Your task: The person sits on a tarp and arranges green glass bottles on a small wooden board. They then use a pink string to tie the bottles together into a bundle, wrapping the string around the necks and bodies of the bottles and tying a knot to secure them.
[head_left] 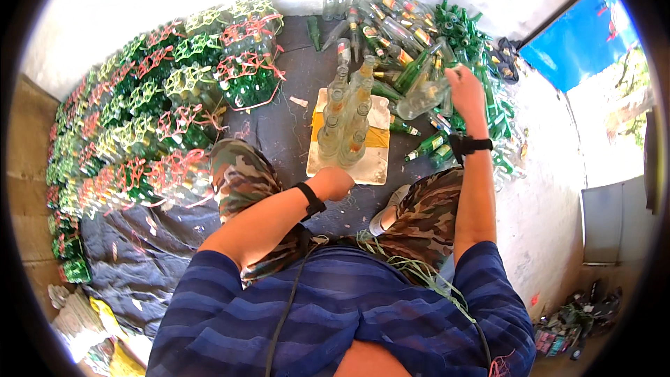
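Two rows of clear glass bottles (pixel 329 136) stand upright on a cream board (pixel 377 175) with a yellow band, between my feet. At the board's near edge is my left hand (pixel 332 183), its fingers curled in close to the nearest bottles. Whatever it may hold is hidden. Out to the right, my right hand (pixel 469 94) is closed at the neck end of a clear glass bottle (pixel 421 100). That bottle is tilted, its base pointing left toward the board, above the heap of loose bottles (pixel 412 42).
Bundles of green and clear bottles (pixel 188 84), tied with red and yellow-green strips, fill the left side. Green bottles (pixel 457 24) lie piled at the far right by the wall. Green strips (pixel 426 272) hang across my lap. Dark sheeting (pixel 132 244) covers the floor.
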`<state>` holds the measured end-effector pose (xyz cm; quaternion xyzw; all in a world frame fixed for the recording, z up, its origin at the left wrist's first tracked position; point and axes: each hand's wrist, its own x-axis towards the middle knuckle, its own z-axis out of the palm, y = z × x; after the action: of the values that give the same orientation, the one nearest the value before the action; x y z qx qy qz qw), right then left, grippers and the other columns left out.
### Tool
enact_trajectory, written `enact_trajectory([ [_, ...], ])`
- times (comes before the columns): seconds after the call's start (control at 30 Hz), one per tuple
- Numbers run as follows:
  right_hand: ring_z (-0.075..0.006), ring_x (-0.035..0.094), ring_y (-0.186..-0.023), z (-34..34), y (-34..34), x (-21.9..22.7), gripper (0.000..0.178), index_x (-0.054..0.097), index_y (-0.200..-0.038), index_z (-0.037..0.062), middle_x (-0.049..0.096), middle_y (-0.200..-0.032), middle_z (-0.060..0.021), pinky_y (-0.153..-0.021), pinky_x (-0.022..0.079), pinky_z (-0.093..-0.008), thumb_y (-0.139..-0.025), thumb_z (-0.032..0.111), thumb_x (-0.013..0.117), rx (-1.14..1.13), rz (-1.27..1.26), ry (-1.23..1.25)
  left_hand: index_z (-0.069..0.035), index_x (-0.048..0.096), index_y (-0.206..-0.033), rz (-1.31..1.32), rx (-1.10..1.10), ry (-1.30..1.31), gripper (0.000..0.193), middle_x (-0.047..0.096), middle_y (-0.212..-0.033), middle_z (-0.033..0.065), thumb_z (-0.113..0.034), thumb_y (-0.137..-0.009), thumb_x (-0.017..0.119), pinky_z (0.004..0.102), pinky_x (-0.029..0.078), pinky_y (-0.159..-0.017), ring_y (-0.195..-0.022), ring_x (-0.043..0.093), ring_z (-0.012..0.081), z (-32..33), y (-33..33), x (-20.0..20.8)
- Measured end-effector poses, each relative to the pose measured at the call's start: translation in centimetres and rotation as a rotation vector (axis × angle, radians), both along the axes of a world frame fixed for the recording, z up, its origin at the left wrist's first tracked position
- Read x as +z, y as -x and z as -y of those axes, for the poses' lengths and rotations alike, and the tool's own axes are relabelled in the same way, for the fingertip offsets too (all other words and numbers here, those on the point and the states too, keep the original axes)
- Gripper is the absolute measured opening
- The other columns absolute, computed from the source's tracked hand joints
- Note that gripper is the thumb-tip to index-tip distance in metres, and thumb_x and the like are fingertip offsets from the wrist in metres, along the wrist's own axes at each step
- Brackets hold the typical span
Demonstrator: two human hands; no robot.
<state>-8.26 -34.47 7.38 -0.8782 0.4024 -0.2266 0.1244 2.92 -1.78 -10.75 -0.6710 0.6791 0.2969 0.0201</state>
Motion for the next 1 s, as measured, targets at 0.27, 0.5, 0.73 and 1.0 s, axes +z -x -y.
enact_trajectory([
  [0.27,-0.0432,0.067,-0.090,-2.7,-3.4,-4.9,0.041,0.063,-0.109,0.0046,0.071,-0.092,-0.0210,-0.076,0.052,-0.0524,-0.097,0.043,0.057,0.097,0.005,-0.047,-0.009,0.073,-0.100,-0.034,-0.007,-0.014,0.022,0.074,-0.097,0.0163,-0.010,-0.086,0.056,0.0480,0.056,-0.078,-0.093,0.070,0.0379,0.6,0.7,1.1],
  [0.5,-0.0441,0.066,-0.091,-3.2,-4.6,-5.2,0.043,0.061,-0.108,0.0012,0.070,-0.094,-0.0228,-0.077,0.051,-0.0536,-0.097,0.043,0.059,0.154,0.049,-0.094,-0.012,0.071,-0.110,-0.065,-0.004,-0.080,0.028,0.073,-0.099,0.0164,-0.015,-0.085,0.058,0.0489,0.054,-0.082,-0.095,0.069,0.0376,1.5,1.5,0.3],
  [0.73,-0.0430,0.066,-0.090,-3.0,-5.2,-5.7,0.038,0.060,-0.100,0.0026,0.069,-0.090,-0.0218,-0.076,0.051,-0.0540,-0.096,0.041,0.060,0.199,-0.011,-0.126,-0.010,0.069,-0.107,-0.065,-0.021,-0.046,0.024,0.071,-0.095,0.0177,-0.016,-0.086,0.059,0.0497,0.054,-0.080,-0.093,0.068,0.0395,1.3,1.6,0.3],
  [1.0,-0.0447,0.064,-0.093,-2.8,-6.4,-6.4,0.042,0.060,-0.105,0.0008,0.068,-0.093,-0.0241,-0.077,0.050,-0.0540,-0.097,0.042,0.061,0.276,-0.032,-0.152,-0.011,0.069,-0.106,-0.075,-0.022,-0.056,0.024,0.071,-0.095,0.0185,-0.015,-0.085,0.060,0.0499,0.054,-0.080,-0.093,0.068,0.0394,1.3,1.7,-0.2],
])
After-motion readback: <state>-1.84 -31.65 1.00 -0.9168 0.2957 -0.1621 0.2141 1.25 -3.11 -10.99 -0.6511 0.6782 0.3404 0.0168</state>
